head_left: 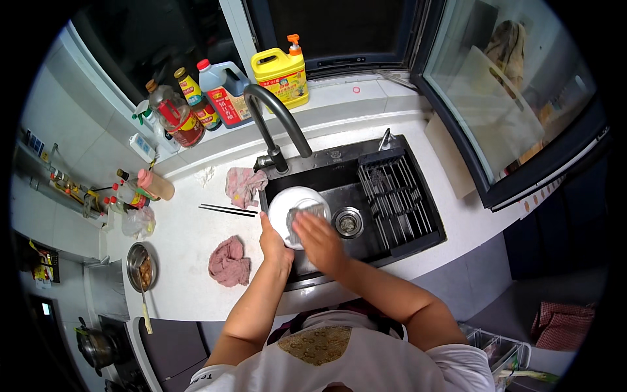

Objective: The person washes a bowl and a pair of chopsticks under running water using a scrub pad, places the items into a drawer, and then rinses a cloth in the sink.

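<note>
Over the left part of the dark sink [313,274] I hold a white plate [282,204]. My left hand [274,245] grips its near left edge, the fingers partly hidden beneath. A grey cloth [315,212] lies against the plate's face, pressed there by my right hand [318,242], whose fingers lie over it. The dark faucet [281,117] arches above the sink, its spout beyond the plate. To the right of the plate is the round metal drain [347,223].
A black drying rack [398,206] spans the sink's right side. Pink cloths [230,261] and black chopsticks [228,210] lie on the left counter, near a metal bowl [141,266] of food. Bottles and a yellow jug [282,78] line the sill. An open window [496,104] juts in at right.
</note>
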Tool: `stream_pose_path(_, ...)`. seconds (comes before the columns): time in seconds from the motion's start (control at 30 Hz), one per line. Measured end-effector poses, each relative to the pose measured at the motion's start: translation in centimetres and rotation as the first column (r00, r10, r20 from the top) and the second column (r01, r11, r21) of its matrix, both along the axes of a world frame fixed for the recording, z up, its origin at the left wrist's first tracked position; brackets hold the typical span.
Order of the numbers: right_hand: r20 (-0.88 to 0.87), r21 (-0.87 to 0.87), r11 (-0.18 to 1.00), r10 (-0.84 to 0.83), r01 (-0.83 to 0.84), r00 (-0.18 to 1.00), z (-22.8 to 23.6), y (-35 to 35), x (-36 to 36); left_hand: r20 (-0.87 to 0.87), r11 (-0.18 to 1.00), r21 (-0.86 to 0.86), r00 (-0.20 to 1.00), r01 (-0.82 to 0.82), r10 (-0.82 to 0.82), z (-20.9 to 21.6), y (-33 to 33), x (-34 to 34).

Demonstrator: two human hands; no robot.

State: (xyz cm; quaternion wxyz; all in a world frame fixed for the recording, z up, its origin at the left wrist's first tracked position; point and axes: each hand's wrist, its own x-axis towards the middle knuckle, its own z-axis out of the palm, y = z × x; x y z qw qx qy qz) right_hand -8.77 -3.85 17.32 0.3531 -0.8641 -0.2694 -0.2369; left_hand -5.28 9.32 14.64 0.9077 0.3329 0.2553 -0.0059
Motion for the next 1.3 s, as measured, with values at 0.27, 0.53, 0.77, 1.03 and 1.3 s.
stream_pose_path(0.27, 0.049, 0.008, 1.0, 0.014, -0.014, 0.999, 0.0, 0.1, -0.4, -0.016, 0.996, 0.08, 0.999, -0.027, 0.029, 1.0, 0.3, 0.8)
stream_pose_path(0.53, -0.234, -0.02, 0.999, 0.021, -0.027, 0.972, 2.5, -1.1, 4.4, -0.14, 0.852, 0.509, 0.988, 0.126, -0.062, 4.0, -0.5, -1.2)
stream_pose_path(0.77, -0.512, 0.744, 0.63, 0.325, 0.222, 0.795, -3.6, -2.7, 4.9, -0.182, 0.982, -0.082, 0.966, 0.172, -0.184, 4.9, -0.1, -0.6)
stream_pose_path(1.03, -0.084, -0.054, 0.987, -0.157, 0.153, 0.984, 1.2, 0.0, -0.3, -0.192, 0.975, -0.024, 0.957, 0.219, -0.219, 4.5, -0.2, 0.5)
stream_pose_path(1.3, -0.648, 0.251, 0.943, 0.331, -0.218, 0.686, 0.1, -4.1, 8.0, -0.025, 0.803, 0.12, 0.81, 0.584, -0.586, 5.4, -0.2, -0.4)
